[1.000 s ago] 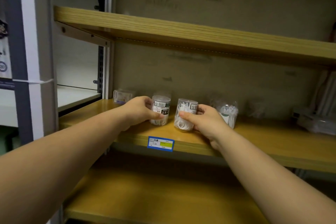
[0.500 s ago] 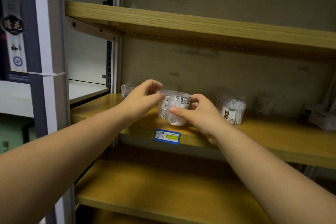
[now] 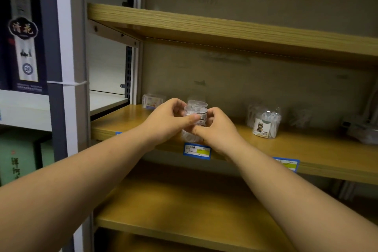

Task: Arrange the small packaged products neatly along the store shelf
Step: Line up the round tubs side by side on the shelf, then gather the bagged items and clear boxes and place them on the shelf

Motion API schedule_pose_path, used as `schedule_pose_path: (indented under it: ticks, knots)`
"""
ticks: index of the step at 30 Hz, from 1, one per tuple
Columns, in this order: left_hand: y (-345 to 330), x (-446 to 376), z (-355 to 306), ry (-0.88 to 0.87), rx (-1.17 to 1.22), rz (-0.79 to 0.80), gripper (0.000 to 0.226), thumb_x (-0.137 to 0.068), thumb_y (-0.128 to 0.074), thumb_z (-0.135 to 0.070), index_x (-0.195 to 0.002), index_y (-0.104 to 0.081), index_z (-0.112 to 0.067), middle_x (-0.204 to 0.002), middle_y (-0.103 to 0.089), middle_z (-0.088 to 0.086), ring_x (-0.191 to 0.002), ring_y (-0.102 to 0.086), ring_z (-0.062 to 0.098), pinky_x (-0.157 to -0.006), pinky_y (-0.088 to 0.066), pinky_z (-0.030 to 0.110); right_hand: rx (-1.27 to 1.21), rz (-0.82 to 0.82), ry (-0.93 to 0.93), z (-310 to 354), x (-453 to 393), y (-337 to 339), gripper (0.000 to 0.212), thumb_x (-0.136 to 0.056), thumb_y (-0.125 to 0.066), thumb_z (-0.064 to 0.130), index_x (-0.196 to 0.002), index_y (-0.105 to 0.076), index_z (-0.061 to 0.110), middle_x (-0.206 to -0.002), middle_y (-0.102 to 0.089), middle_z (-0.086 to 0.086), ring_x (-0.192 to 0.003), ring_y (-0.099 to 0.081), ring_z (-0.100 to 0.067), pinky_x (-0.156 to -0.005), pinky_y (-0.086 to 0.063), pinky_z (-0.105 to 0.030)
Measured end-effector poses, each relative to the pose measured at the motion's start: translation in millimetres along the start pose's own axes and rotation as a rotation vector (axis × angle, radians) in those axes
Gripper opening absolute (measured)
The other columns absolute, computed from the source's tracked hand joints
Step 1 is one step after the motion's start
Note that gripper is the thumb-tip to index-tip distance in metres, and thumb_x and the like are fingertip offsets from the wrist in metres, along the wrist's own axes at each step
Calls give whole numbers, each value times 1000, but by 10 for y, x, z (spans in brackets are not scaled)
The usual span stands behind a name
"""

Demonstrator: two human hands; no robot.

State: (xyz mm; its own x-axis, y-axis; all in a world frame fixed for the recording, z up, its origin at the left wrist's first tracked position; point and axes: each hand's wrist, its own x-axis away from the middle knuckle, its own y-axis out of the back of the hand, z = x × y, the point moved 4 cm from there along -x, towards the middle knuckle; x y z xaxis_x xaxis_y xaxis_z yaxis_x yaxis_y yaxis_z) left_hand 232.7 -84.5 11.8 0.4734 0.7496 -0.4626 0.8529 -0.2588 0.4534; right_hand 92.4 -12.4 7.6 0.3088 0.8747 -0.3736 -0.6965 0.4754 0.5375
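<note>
Two clear round tubs with barcode labels stand one behind the other near the front of the wooden middle shelf (image 3: 306,149). The front tub (image 3: 196,115) is held from both sides by my left hand (image 3: 167,118) and my right hand (image 3: 216,127). The rear tub (image 3: 197,103) shows only its lid above the front one. A clear packet with a cartoon label (image 3: 263,121) stands further right on the same shelf. At the shelf's back left lies a small flat clear box (image 3: 153,101).
Blue price tags (image 3: 197,151) are fixed to the shelf's front edge. More blurry clear packets (image 3: 362,129) lie at the far right. One wooden shelf (image 3: 225,32) runs above and another (image 3: 184,210) below. Boxed goods (image 3: 24,47) fill the neighbouring unit on the left.
The two tubs stood side by side, one in each hand. They have come together, and both hands now close on the front tub with the other behind it.
</note>
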Motion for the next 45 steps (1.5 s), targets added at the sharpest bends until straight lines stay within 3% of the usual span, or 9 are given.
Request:
schedule_pose_path:
  ticks: [3, 7, 11, 15, 20, 27, 32, 38, 45]
  knots:
    - [-24, 12, -1, -11, -51, -41, 65, -78, -80, -47, -129, -52, -19, -107, -63, -8, -94, -63, 7, -74, -51, 17, 73, -13, -10, -30, -7, -9, 61, -74, -86, 42, -122, -54, 24, -110, -69, 7, -99, -68, -13, -87, -61, -42]
    - [-29, 23, -86, -89, -143, -240, 85, -71, -66, -71, -138, -46, -21, -119, -54, -4, -107, -56, 14, -88, -53, 31, 46, 43, -36, -101, 74, 106, 65, -71, -91, 36, -116, -46, 24, -101, -64, 13, -98, -67, -8, -88, -59, -33]
    - [-213, 94, -550, -431, -114, -406, 51, -85, -51, -54, -123, -55, -19, -115, -46, -5, -112, -46, 13, -93, -45, 29, 103, -3, -18, -214, 194, 421, 69, -73, -90, 39, -129, -53, 22, -108, -61, 11, -103, -65, -10, -90, -57, -29]
    - [-720, 141, -1109, -719, -11, -315, 25, -90, -54, -28, -108, -63, -14, -105, -53, -5, -100, -51, 12, -84, -43, 23, 226, -105, 34, -336, 357, 946, 36, -84, -79, 34, -115, -65, 22, -106, -71, 6, -96, -67, -7, -83, -56, -28]
    - [-1663, -147, -1486, -434, 23, 19, 26, -94, -53, -17, -118, -61, -21, -111, -61, -6, -105, -58, 11, -93, -48, 28, 391, -245, -51, -707, 489, 1816, 15, -91, -66, 17, -104, -73, 18, -89, -72, 5, -79, -64, -10, -69, -48, -26]
    - [-2808, -674, -1868, -213, -102, 192, 29, -87, -54, -6, -113, -64, -14, -110, -67, 3, -105, -62, 23, -94, -52, 38, 480, -253, -245, -1605, 453, 3051, 20, -93, -67, 18, -112, -72, 22, -100, -69, 7, -99, -66, -14, -87, -49, -26]
    - [-3559, -1302, -1809, -12, -213, 195, 28, -92, -60, -20, -118, -60, -8, -117, -63, 10, -107, -60, 31, -93, -52, 39, 490, -190, -325, -2231, 205, 3695, 24, -93, -67, 20, -116, -70, 23, -117, -68, 2, -114, -62, -20, -101, -50, -36]
    - [-4021, -2121, -1426, 276, -448, -20, 94, -72, -80, -52, -147, -31, -22, -142, -39, 17, -130, -44, 40, -103, -44, 44, 478, -127, -305, -2688, -174, 4022, 32, -90, -68, 25, -121, -68, 26, -120, -68, 0, -110, -64, -20, -96, -55, -38]
    - [-4402, -2501, -1309, 172, -383, -60, 104, -69, -85, -51, -152, -25, -33, -143, -29, 19, -130, -41, 43, -106, -41, 47, 580, -161, -270, -2954, -358, 4238, 29, -89, -65, 32, -117, -69, 25, -116, -69, -3, -107, -65, -26, -83, -53, -32]
